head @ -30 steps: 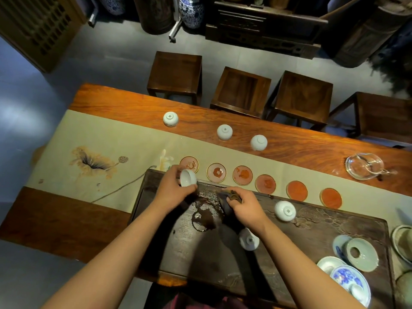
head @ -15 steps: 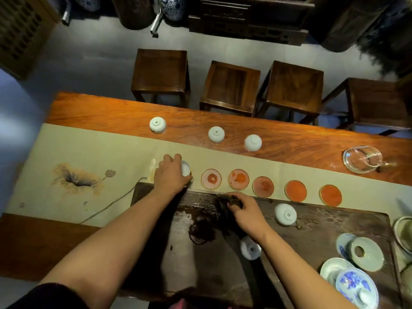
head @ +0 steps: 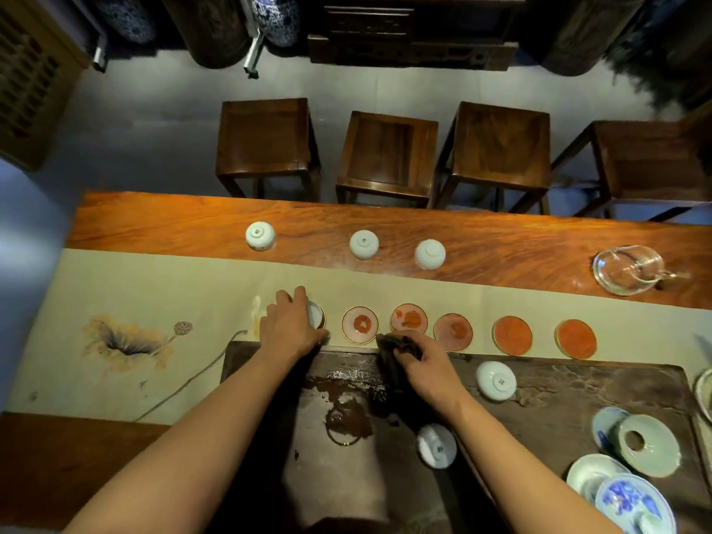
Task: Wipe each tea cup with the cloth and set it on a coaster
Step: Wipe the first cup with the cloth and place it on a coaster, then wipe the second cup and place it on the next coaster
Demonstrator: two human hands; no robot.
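The long wooden desk [head: 501, 240] carries a pale runner [head: 154, 294] with a painted flower, and at its near side the dark tea tray [head: 578, 398], which I take as the landmark. On the tray, near its middle, lies a wet stain [head: 346, 418]. Two white cups stand upside down on the tray: one [head: 496, 380] close to its far edge, one [head: 436, 445] nearer to the person. In the right corner of the tray lie some saucers and lids [head: 639, 449]; what is in them I cannot tell.

Just beyond the far edge of the tray a row of six round coasters [head: 512, 335] lies on the runner. The left hand [head: 291, 325] has its fingers closed around a white cup [head: 315, 314], mouth up, on the leftmost coaster. The right hand [head: 427, 370] clamps a dark cloth [head: 397, 344] at the far edge of the tray.

Farther beyond the tray, three more cups [head: 363, 244] stand upside down on the bare wood, and a glass pitcher [head: 628, 268] lies to the right.
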